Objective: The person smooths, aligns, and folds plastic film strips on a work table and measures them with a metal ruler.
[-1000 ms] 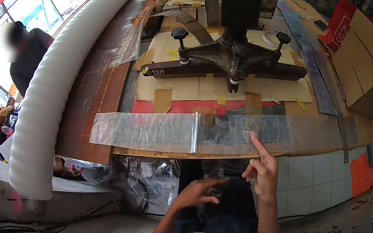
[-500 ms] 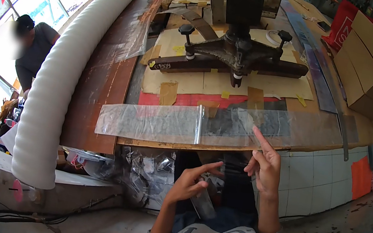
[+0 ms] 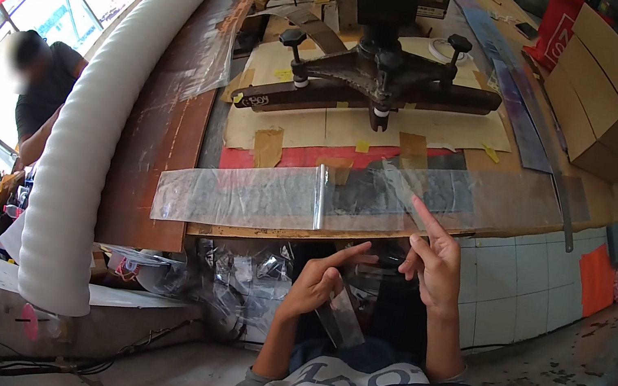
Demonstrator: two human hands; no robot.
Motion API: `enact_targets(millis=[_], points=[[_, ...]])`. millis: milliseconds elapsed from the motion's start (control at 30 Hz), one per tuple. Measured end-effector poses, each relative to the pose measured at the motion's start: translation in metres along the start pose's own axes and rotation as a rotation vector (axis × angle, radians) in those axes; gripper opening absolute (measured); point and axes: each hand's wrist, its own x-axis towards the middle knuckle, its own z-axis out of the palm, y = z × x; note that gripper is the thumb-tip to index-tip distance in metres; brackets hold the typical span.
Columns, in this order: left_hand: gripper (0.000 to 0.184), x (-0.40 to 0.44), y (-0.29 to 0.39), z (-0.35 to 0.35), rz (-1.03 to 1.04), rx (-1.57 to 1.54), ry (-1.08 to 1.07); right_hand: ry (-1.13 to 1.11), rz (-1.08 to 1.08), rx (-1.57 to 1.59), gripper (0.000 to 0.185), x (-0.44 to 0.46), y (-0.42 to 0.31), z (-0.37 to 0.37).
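A narrow clear plastic strip [image 3: 342, 321] hangs below my left hand [image 3: 316, 284], which is closed on it with the thumb over it and fingers pointing right. My right hand [image 3: 436, 267] is raised at the table's front edge, index finger stretched up along a see-through part of the plastic and the other fingers curled in. The exact grip there is hard to make out. Behind my hands, a long flat clear plastic sleeve [image 3: 238, 195] lies along the table's front edge, with a shiny band [image 3: 320, 197] across it.
A dark metal press with a crossbar [image 3: 367, 97] stands over the taped table surface. A white foam roll [image 3: 80, 153] lies on the left; beyond it is another person [image 3: 45, 93]. A cardboard box [image 3: 602, 100] and metal ruler [image 3: 563, 206] are on the right. Plastic bags [image 3: 243, 285] sit underneath.
My left hand has risen slightly, and more of the hanging plastic strip shows below it. The right hand has shifted slightly. The whole view has moved a little; the other person's arm reaches lower.
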Motion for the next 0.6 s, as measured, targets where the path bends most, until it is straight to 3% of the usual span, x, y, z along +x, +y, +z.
enact_targets(millis=[433,600], points=[[0.08,0.017,0.004,0.004,0.009,-0.139,-0.018,0.024,0.081,0.106,0.053,-0.006,-0.021,0.006],[0.075,0.02,0.009,-0.001,0.001,-0.039,0.031,0.001,0.023,0.191,0.054,-0.006,-0.042,0.006]])
